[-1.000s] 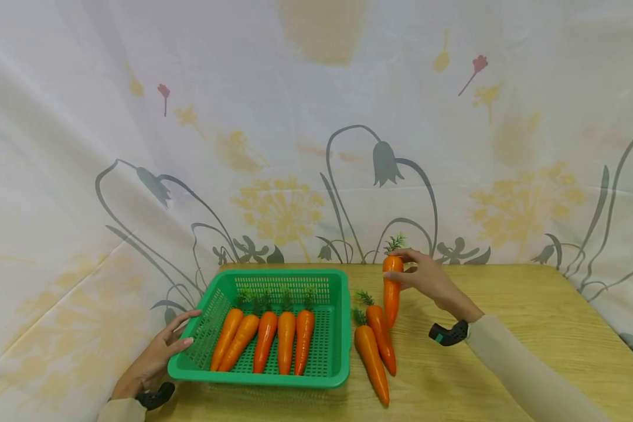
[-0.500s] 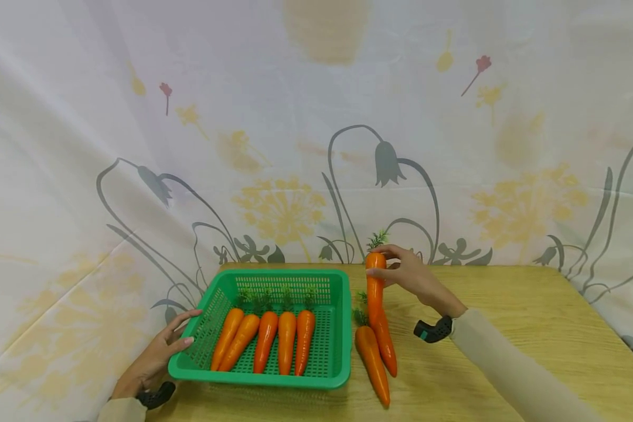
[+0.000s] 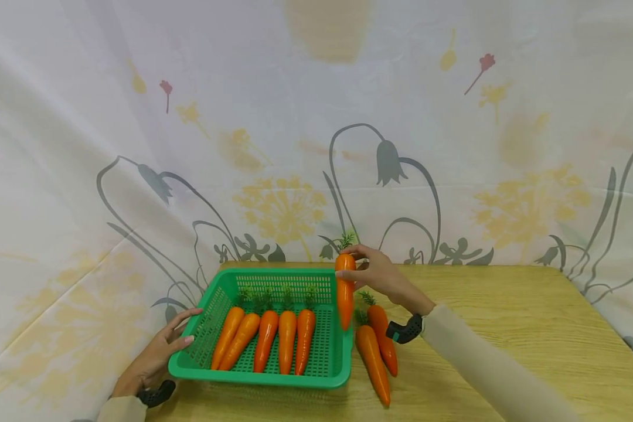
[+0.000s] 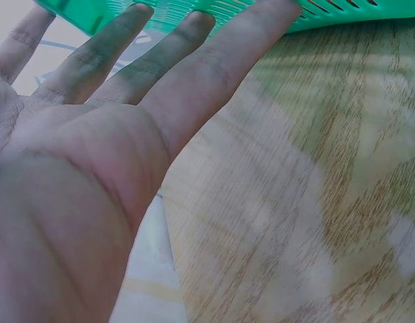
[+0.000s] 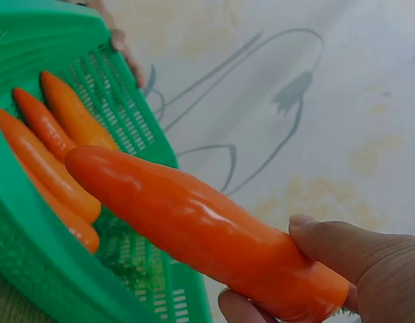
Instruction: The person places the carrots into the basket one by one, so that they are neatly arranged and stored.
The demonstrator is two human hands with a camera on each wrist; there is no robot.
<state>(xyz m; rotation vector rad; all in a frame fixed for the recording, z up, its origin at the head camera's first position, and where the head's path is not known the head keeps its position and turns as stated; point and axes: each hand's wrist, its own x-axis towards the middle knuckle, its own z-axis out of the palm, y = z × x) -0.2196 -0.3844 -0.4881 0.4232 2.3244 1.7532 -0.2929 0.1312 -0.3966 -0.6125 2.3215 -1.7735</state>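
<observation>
My right hand (image 3: 382, 274) holds a shiny orange carrot (image 3: 345, 290) by its thick end, thumb on one side and fingers on the other. The carrot hangs tip down over the right rim of a green plastic basket (image 3: 264, 380), its leafy top poking up above the hand. In the right wrist view the carrot (image 5: 201, 219) crosses in front of the basket's mesh. Several carrots (image 3: 266, 343) lie side by side inside, leaves toward the back. At the basket's left side, my left hand (image 3: 155, 357) touches the rim; its fingers look straight in the left wrist view.
Two more carrots, one in front (image 3: 371, 363) and one behind it (image 3: 382, 334), lie on the wooden table (image 3: 506, 328) just right of the basket. A flower-printed cloth (image 3: 295, 117) hangs behind the table and along its left side.
My right hand has carried the carrot left, from above the table carrots to the basket's right rim. The left hand and the basket have stayed in place.
</observation>
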